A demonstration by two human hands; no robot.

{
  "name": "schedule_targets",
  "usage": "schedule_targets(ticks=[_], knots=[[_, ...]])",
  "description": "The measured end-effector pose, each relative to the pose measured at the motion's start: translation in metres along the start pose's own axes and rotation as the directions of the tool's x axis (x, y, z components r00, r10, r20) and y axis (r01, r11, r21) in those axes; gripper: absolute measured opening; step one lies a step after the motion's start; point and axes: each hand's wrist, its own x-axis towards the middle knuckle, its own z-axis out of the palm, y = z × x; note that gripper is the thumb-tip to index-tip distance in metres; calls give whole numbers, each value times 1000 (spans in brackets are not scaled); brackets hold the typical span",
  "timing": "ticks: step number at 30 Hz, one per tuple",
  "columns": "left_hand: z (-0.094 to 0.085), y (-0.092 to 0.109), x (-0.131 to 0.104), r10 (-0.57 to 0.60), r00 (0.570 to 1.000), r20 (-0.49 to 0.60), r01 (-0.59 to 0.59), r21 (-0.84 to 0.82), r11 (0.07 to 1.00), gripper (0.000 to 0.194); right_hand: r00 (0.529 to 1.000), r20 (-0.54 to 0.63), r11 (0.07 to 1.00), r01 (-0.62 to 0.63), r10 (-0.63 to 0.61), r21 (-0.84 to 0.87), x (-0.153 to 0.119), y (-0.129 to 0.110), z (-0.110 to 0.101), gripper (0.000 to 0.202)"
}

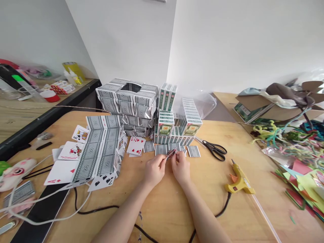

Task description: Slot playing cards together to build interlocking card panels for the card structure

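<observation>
A small playing card (171, 154) is pinched between the fingers of my left hand (155, 167) and my right hand (181, 167), just above the table. Both hands are closed on it, and the fingers partly hide it. Right behind them lie patterned card pieces (162, 149), face down in a row. One more card piece (193, 151) is to the right of that row. Left of my hands, a two of hearts and other heart cards (136, 145) lie face up. Black-handled scissors (215, 149) rest to the right, near the card boxes.
Stacked green card boxes (191, 126) stand behind my hands, beside tissue-box shapes covered in cards (126, 101). A folded card panel (98, 148) lies left. A yellow glue gun (239, 180) with a black cord lies right. Coloured scraps (303, 175) cover the far right.
</observation>
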Motion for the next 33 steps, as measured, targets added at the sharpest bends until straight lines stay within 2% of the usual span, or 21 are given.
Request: schedule_targets(ticks=[3, 6, 22, 33], knots=[[-1, 0, 1, 7, 999, -33, -7, 3, 1000, 13, 1000, 30, 994, -10, 7, 107, 1, -1, -3, 18], [-1, 0, 0, 4, 999, -39, -4, 10, 1000, 13, 998, 64, 992, -15, 7, 125, 2, 0, -5, 23], [2, 2, -2, 99, 995, 9, -100, 84, 991, 16, 997, -41, 985, 53, -60, -163, 1, 2, -3, 15], [1, 5, -2, 185, 983, 12, -185, 134, 974, 19, 990, -119, 974, 48, -75, -220, -1, -2, -4, 14]])
